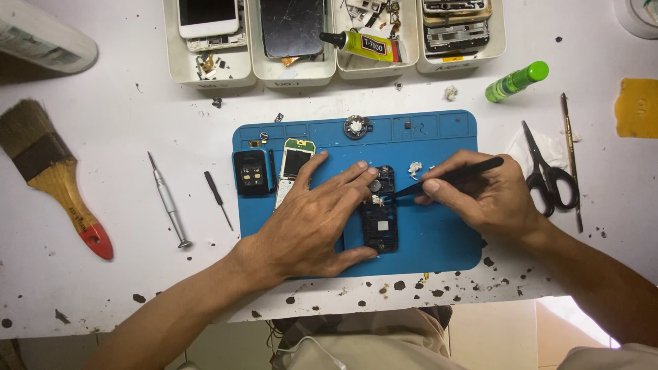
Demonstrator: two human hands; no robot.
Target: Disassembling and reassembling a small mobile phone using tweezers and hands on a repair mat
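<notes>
The left hand pressed a black phone frame flat on the blue repair mat, fingers spread open, while the right hand pinched black tweezers at its upper end.

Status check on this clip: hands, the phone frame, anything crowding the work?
Left hand pins black phone frame on blue mat. Right hand holds black tweezers, tips at frame's top. Circuit board close beside left fingers; nothing blocking.
</notes>
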